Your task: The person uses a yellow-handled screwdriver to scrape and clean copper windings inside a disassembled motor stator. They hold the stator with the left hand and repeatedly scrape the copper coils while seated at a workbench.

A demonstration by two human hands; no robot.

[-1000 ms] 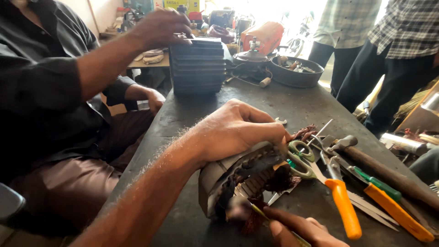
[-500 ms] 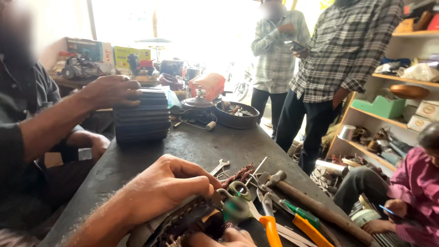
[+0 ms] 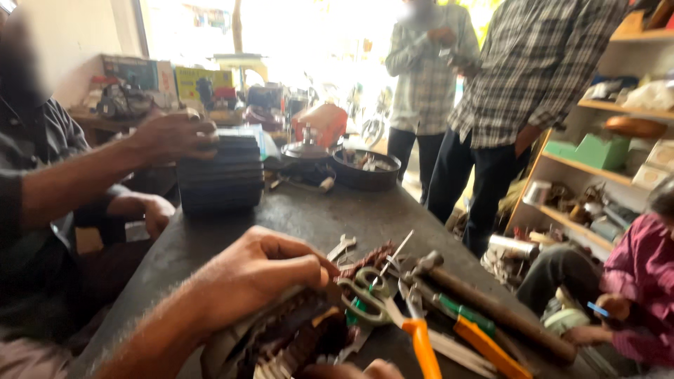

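Note:
My left hand lies closed over the top of a round motor stator with copper windings, at the near edge of the dark workbench. Only the knuckles of my right hand show at the bottom edge, against the stator's underside; what it grips is hidden. Green-handled scissors, orange-handled pliers, a screwdriver and a hammer lie just right of the stator.
A person on the left rests a hand on a black finned motor housing. A dark bowl of parts and an orange item stand at the far end. Two people stand behind; another sits low right by shelves.
The view has tilted upward and forward, so the stator and my hands sit lower in the picture. My left hand stays on the stator.

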